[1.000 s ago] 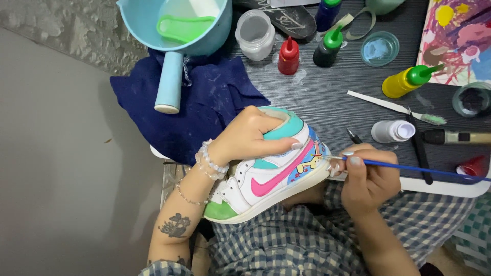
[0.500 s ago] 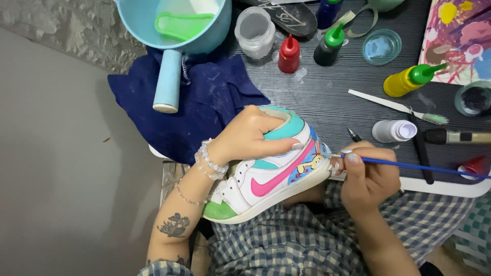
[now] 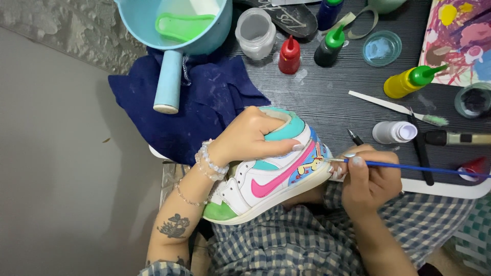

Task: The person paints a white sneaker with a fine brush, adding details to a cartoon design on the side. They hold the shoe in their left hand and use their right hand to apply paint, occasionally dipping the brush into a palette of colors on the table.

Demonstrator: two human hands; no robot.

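- Head view: the left hand (image 3: 255, 135) is clamped over the collar of the shoe (image 3: 266, 168), which rests on the person's lap, heel turned toward the right hand, likely so the painted panel faces the brush.
- The right hand (image 3: 365, 179) is closed in a pencil grip on the brush (image 3: 409, 167); the tip touches the shoe's heel panel just left of its fingers, the handle pointing right.
- Beyond the right hand on the table (image 3: 327, 92) lie a white bottle (image 3: 393, 132) and a yellow bottle (image 3: 409, 82); beyond the left hand, a blue cloth (image 3: 204, 107).
- Against the earlier frames, both hands and the shoe sit nearly unchanged; the brush has hardly shifted.
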